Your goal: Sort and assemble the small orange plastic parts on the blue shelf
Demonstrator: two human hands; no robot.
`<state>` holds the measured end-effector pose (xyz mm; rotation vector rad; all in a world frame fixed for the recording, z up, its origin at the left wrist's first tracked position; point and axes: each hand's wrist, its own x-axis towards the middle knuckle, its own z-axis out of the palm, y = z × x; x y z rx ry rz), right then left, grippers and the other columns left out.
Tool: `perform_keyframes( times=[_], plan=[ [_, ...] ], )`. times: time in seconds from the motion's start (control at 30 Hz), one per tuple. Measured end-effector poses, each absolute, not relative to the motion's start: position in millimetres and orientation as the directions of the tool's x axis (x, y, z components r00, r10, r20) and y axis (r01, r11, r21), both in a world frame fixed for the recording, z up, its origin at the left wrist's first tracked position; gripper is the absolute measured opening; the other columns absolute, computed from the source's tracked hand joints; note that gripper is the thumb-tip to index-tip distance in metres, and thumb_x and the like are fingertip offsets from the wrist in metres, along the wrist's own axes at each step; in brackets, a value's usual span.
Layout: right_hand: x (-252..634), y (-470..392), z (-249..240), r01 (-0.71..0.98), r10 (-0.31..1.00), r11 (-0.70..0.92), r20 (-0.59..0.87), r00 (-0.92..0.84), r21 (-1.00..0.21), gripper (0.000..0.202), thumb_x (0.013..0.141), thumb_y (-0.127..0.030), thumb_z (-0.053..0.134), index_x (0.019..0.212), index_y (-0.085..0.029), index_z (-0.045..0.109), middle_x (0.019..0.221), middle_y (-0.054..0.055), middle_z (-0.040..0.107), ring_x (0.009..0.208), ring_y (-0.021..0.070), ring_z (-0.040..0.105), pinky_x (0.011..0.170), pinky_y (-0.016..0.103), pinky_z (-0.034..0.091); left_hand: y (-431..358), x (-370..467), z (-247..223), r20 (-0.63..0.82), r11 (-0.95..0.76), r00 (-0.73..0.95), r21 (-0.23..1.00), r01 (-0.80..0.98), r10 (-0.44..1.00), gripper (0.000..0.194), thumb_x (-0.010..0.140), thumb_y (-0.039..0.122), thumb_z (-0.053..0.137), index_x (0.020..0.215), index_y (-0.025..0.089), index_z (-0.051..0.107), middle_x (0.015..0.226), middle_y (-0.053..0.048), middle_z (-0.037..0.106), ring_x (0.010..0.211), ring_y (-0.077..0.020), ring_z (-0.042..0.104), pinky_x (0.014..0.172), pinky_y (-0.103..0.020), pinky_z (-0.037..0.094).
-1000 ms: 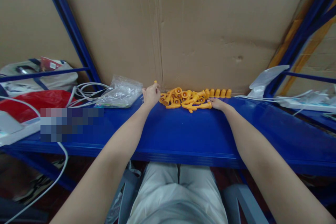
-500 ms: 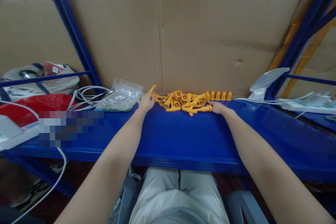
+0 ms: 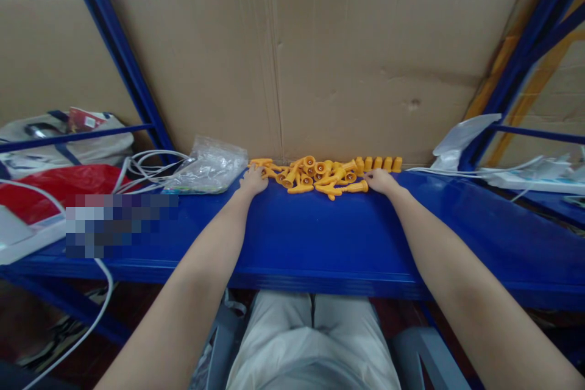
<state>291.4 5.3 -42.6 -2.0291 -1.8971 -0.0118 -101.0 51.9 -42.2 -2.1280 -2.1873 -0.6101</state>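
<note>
Yellow plastic pieces with flared, hollow ends and branching arms lie in a loose pile [image 3: 320, 175] at the back of the blue shelf. My left hand [image 3: 254, 180] rests at the pile's left end, fingers apart and touching or just beside a yellow branched piece [image 3: 261, 162] lying flat there. At the opposite end is my right hand [image 3: 381, 181], its fingers loosely bent and slightly parted beside a ribbed yellow piece [image 3: 355, 187]. Nothing shows in its grasp. Behind it, several short yellow caps [image 3: 387, 164] stand in a row along the cardboard.
A tall cardboard sheet [image 3: 347, 67] backs the blue shelf [image 3: 320, 237]. Clear plastic bags [image 3: 208, 164] and white cables [image 3: 146, 164] lie to the left, near a red bag [image 3: 64, 186]. On the right are a white power strip [image 3: 534, 183] and blue rack posts [image 3: 516, 67].
The yellow piece at my left hand was tilted up and now lies flat at the pile's left end. My right hand has barely moved. The view has shifted slightly.
</note>
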Motion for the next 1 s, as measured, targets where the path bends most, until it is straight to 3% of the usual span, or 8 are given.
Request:
perform_keyframes(
  times=[0.2,0.37,0.5,0.57,0.67,0.73,0.83,1.0],
  plan=[
    [281,7,-28,0.851,0.962,0.024,0.245,0.124,-0.525,0.04,0.101,-0.034,0.045,0.093,-0.014,0.079,0.098,0.015,0.079,0.095,0.0285,0.074,0.091,0.038,0.058,61,-106,-48,0.367,-0.091,-0.013,0.265,0.96,0.93,0.056,0.087,0.018,0.053,0.142,0.022,0.059,0.159,-0.015,0.048,0.141,-0.0336,0.054,0.117,-0.048,0.046],
    [280,13,-32,0.842,0.963,0.094,0.264,0.059,-0.531,0.032,0.094,-0.041,0.058,0.083,-0.017,0.077,0.09,0.013,0.078,0.095,0.0321,0.073,0.092,0.044,0.059,61,-107,-48,0.379,-0.083,-0.032,0.281,0.956,0.925,0.049,0.087,0.012,0.048,0.133,0.014,0.065,0.151,-0.02,0.055,0.139,-0.0303,0.056,0.118,-0.037,0.043],
    [280,16,-35,0.84,0.964,0.115,0.263,0.035,-0.53,0.024,0.089,-0.039,0.066,0.087,-0.018,0.076,0.091,0.01,0.078,0.095,0.0301,0.073,0.089,0.041,0.06,55,-105,-45,0.371,-0.07,-0.051,0.304,0.95,0.927,0.048,0.088,0.015,0.05,0.133,0.017,0.066,0.147,-0.019,0.058,0.133,-0.0335,0.06,0.114,-0.043,0.047],
    [279,16,-36,0.836,0.964,0.06,0.25,0.094,-0.545,0.025,0.089,-0.037,0.069,0.099,-0.015,0.076,0.1,0.012,0.077,0.098,0.0296,0.073,0.091,0.039,0.059,51,-102,-43,0.363,-0.04,-0.076,0.301,0.953,0.928,0.045,0.089,0.018,0.05,0.131,0.019,0.067,0.149,-0.018,0.057,0.134,-0.035,0.058,0.112,-0.048,0.048],
    [276,16,-39,0.817,0.946,0.012,0.27,0.177,-0.577,0.048,0.088,-0.029,0.069,0.132,-0.01,0.065,0.125,0.018,0.072,0.115,0.0301,0.07,0.101,0.039,0.056,45,-97,-39,0.381,-0.012,-0.108,0.301,0.954,0.918,0.04,0.092,0.02,0.05,0.127,0.021,0.068,0.153,-0.018,0.053,0.139,-0.0373,0.053,0.111,-0.054,0.048],
    [274,17,-42,0.815,0.936,0.053,0.314,0.161,-0.577,0.058,0.088,-0.025,0.068,0.142,-0.011,0.058,0.14,0.019,0.065,0.129,0.0301,0.063,0.111,0.041,0.05,41,-93,-35,0.417,-0.024,-0.113,0.31,0.95,0.902,0.04,0.09,0.019,0.052,0.127,0.022,0.068,0.158,-0.017,0.049,0.143,-0.0377,0.048,0.113,-0.056,0.046],
    [271,21,-47,0.8,0.923,0.129,0.366,0.119,-0.586,0.053,0.087,-0.021,0.066,0.139,-0.016,0.061,0.146,0.016,0.062,0.138,0.0292,0.057,0.118,0.045,0.044,37,-87,-30,0.474,-0.079,-0.083,0.313,0.946,0.877,0.044,0.088,0.015,0.054,0.13,0.02,0.067,0.164,-0.016,0.042,0.149,-0.037,0.042,0.117,-0.056,0.043],
    [268,26,-49,0.722,0.927,0.095,0.326,0.187,-0.685,0.031,0.089,-0.024,0.062,0.117,-0.012,0.068,0.123,0.018,0.073,0.115,0.0272,0.071,0.105,0.042,0.054,31,-77,-26,0.526,-0.18,0.012,0.269,0.946,0.85,0.041,0.088,0.014,0.053,0.125,0.019,0.07,0.164,-0.014,0.043,0.151,-0.0353,0.04,0.122,-0.056,0.038]
  ],
)
